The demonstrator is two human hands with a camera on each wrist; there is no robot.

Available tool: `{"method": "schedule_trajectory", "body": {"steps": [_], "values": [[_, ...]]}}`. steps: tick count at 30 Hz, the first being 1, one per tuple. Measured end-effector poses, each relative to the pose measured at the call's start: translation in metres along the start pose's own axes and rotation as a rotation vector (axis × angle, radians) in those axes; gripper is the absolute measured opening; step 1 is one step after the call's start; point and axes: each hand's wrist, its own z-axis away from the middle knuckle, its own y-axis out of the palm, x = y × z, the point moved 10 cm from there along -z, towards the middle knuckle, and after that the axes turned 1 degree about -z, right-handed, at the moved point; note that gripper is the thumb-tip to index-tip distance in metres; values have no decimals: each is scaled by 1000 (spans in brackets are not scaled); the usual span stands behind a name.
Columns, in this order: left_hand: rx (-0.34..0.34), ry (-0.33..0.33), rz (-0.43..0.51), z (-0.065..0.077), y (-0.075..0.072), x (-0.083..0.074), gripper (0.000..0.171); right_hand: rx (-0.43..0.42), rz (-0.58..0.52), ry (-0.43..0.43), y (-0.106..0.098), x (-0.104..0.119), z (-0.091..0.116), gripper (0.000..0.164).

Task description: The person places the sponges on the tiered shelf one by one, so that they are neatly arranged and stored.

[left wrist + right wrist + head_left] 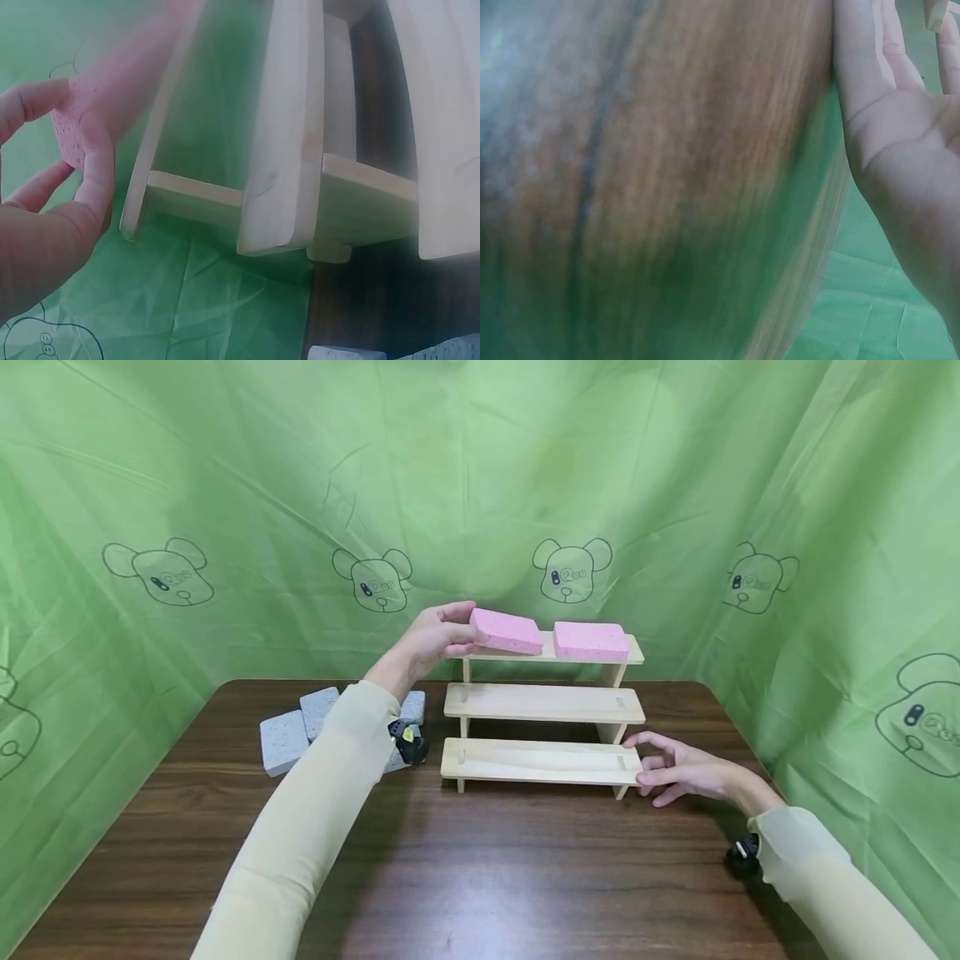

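My left hand (435, 639) pinches the left end of a pink sponge (508, 632) between thumb and fingers. The sponge is slightly tilted at the top step of a three-step wooden stand (543, 702). In the left wrist view, the end face of this pink sponge (71, 139) shows between the fingertips. A second pink sponge (591, 641) lies to its right on the same step. At the stand's lowest step, my right hand (686, 770) holds the right end, thumb at the front edge and index finger near the back corner. Its palm (907, 142) shows in the right wrist view.
Several grey sponges (285, 742) lie on the dark wooden table (480, 868) left of the stand, partly hidden by the left sleeve. A green curtain (465, 485) with bear-head outlines hangs behind and at both sides.
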Motion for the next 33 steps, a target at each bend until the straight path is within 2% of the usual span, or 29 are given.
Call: {"method": "schedule_trajectory", "body": {"steps": [10,17,24,33], "values": [[-12,-22,-38,-3,7,5,82,-12,10,6,-2,-1,4,50],[-15,-19,-68,-7,4,8,77,-19,5,11,-5,-3,0,51],[-21,-25,-135,-3,4,7,74,-7,-2,-2,-1,-1,-3,50],[-50,-43,-146,1,-1,7,73,-19,6,5,-1,0,0,49]]}}
